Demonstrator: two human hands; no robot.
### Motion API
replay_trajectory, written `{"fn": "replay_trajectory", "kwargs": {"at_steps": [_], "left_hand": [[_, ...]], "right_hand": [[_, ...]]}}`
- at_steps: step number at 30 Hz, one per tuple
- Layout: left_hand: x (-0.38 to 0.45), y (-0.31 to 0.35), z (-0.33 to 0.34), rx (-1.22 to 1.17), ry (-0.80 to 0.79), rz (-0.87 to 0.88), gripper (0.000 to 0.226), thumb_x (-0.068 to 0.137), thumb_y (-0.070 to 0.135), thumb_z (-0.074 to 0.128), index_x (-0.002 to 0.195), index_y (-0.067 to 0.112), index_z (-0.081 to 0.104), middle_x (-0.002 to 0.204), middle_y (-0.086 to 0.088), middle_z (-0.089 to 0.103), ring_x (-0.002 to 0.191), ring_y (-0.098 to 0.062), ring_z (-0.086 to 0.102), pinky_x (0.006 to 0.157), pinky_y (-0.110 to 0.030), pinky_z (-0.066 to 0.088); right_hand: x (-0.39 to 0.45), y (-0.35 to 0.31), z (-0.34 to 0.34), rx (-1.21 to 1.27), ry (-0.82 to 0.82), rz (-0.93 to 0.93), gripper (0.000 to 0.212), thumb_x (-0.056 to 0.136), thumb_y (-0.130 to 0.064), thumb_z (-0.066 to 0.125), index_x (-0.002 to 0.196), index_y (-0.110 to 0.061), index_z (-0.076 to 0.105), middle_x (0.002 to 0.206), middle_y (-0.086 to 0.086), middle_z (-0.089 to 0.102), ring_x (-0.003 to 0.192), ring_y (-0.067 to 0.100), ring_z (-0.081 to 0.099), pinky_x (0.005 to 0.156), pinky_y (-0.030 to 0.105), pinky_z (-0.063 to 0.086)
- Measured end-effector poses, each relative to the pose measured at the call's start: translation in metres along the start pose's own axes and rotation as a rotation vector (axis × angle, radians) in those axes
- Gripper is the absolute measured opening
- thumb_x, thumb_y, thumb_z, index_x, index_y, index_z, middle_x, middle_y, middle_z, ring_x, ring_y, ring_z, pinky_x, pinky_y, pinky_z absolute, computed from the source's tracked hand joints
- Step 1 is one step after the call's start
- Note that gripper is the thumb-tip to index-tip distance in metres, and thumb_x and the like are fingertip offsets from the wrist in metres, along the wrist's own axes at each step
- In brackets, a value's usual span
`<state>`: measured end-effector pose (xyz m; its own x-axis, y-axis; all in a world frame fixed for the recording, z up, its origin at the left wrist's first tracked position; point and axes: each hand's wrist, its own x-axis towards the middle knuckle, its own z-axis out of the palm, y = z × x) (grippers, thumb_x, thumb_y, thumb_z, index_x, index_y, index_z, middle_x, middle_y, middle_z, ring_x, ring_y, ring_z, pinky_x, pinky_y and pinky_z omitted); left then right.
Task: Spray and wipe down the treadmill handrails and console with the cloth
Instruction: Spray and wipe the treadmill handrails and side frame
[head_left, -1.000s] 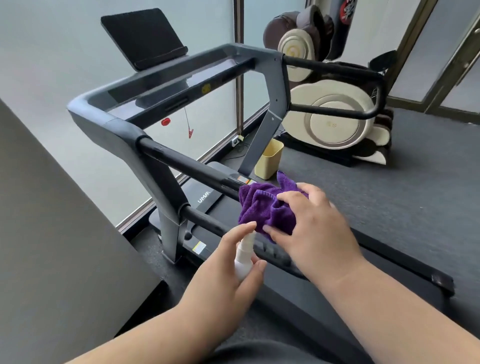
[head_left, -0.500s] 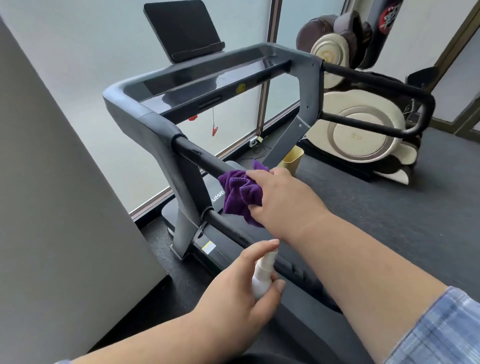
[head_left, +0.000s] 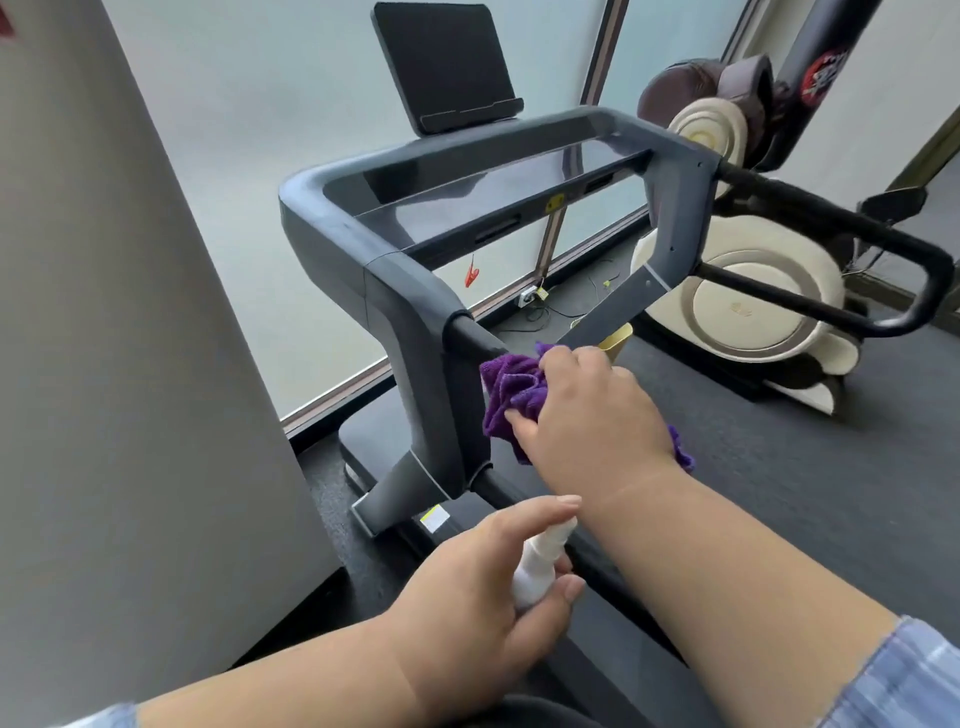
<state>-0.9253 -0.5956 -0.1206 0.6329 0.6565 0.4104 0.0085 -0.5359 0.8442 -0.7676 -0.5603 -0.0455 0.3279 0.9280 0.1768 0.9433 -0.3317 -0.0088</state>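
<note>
The right hand (head_left: 587, 410) reaches forward with its arm extended, fingers curled and gripping; the left hand (head_left: 483, 587) sits lower and nearer, curled in a grip, forefinger laid on top

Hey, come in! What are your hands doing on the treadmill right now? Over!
Right hand presses purple cloth on near handrail. Left hand grips white spray bottle, index finger on top. Console not yet reached. Nothing blocking.
</note>
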Motion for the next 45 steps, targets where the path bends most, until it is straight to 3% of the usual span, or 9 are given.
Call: {"fn": "replay_trajectory", "kwargs": {"at_steps": [7,13,17,27,30,33,38,41,45], "left_hand": [[0.023,-0.038,-0.039,-0.031,-0.027,0.026,0.062,0.091,0.033,0.064,0.139,0.057,0.033,0.094,0.025,0.06,0.083,-0.005,0.064,0.077,-0.021,0.048],[0.044,-0.058,-0.057,-0.098,-0.103,0.098,0.061,0.092,0.033,0.063,0.14,0.054,0.034,0.096,0.023,0.06,0.082,-0.008,0.064,0.075,-0.026,0.051],[0.054,-0.074,-0.075,-0.131,-0.13,0.13,0.059,0.093,0.032,0.064,0.142,0.05,0.036,0.097,0.022,0.06,0.084,-0.011,0.065,0.077,-0.027,0.051],[0.066,-0.085,-0.089,-0.151,-0.147,0.144,0.06,0.092,0.029,0.064,0.141,0.049,0.036,0.097,0.02,0.061,0.079,-0.009,0.064,0.073,-0.028,0.052],[0.066,-0.083,-0.087,-0.194,-0.178,0.132,0.059,0.092,0.026,0.065,0.14,0.046,0.038,0.096,0.019,0.06,0.077,-0.007,0.062,0.073,-0.024,0.049],[0.064,-0.081,-0.086,-0.208,-0.179,0.152,0.059,0.092,0.026,0.065,0.14,0.045,0.038,0.096,0.021,0.06,0.079,-0.009,0.063,0.074,-0.025,0.051],[0.063,-0.082,-0.089,-0.184,-0.169,0.138,0.061,0.092,0.029,0.064,0.139,0.053,0.034,0.095,0.018,0.061,0.077,-0.01,0.063,0.073,-0.025,0.049],[0.061,-0.078,-0.091,-0.171,-0.168,0.156,0.062,0.091,0.03,0.064,0.139,0.053,0.034,0.095,0.02,0.061,0.077,-0.007,0.063,0.072,-0.022,0.049],[0.058,-0.077,-0.097,-0.149,-0.136,0.174,0.063,0.09,0.027,0.066,0.14,0.051,0.036,0.094,0.02,0.061,0.079,-0.007,0.064,0.074,-0.023,0.051]], "right_hand": [[0.078,-0.054,0.007,0.069,-0.099,-0.056,0.046,0.087,-0.055,0.061,0.119,-0.023,0.055,0.118,0.007,0.055,0.106,0.035,0.059,0.082,0.041,0.048],[0.057,-0.018,-0.009,0.194,-0.247,0.063,0.027,0.077,-0.051,0.06,0.099,-0.035,0.061,0.096,-0.007,0.06,0.088,0.021,0.064,0.075,0.036,0.054],[0.038,-0.003,-0.02,0.254,-0.316,0.147,0.036,0.07,-0.051,0.062,0.104,-0.042,0.062,0.099,-0.014,0.063,0.085,0.009,0.063,0.077,0.035,0.054],[0.102,-0.05,-0.01,0.172,-0.33,0.032,0.054,0.065,-0.048,0.063,0.117,-0.036,0.059,0.113,-0.006,0.06,0.096,0.021,0.061,0.083,0.037,0.054],[0.099,-0.04,-0.007,0.362,-0.299,0.089,0.075,0.065,-0.046,0.073,0.133,-0.043,0.039,0.135,-0.009,0.042,0.111,0.016,0.056,0.095,0.034,0.049],[0.076,-0.021,-0.004,0.474,-0.236,0.244,0.075,0.06,-0.056,0.081,0.115,-0.044,0.031,0.124,-0.013,0.029,0.114,0.012,0.046,0.093,0.03,0.042],[0.053,-0.024,-0.006,0.317,-0.072,0.239,0.074,0.064,-0.065,0.078,0.127,-0.04,0.05,0.123,-0.006,0.046,0.115,0.021,0.054,0.1,0.042,0.047],[0.051,-0.044,0.004,0.21,-0.012,0.146,0.092,0.077,-0.052,0.074,0.152,-0.033,0.024,0.144,0.006,0.042,0.123,0.033,0.051,0.104,0.044,0.042],[0.068,-0.066,0.014,0.003,-0.088,0.178,0.103,0.062,-0.082,0.069,0.141,-0.023,0.036,0.142,0.006,0.038,0.123,0.033,0.045,0.102,0.049,0.046]]}}
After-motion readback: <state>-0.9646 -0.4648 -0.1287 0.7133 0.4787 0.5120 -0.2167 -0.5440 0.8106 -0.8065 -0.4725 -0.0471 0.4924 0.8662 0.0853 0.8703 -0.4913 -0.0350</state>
